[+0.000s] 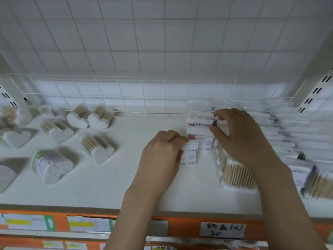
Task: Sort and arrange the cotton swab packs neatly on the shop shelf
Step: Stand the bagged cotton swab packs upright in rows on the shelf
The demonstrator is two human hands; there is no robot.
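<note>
On the white shelf [111, 186], a row of small flat cotton swab packs [199, 131] with white tips and pink labels runs back from the middle. My left hand [162, 159] grips the nearest small pack [190, 154] at its left side. My right hand [239, 139] reaches over the row and pinches a pack near the back [201, 121]. A larger pack of wooden-stick swabs [236, 177] lies under my right wrist.
Several heart-shaped swab tubs [98, 148] lie scattered on the shelf's left half. Blurred clear packs [297, 138] are stacked on the right. A white wire grid [126, 98] backs the shelf. An orange price strip [180, 226] with labels runs along the front edge.
</note>
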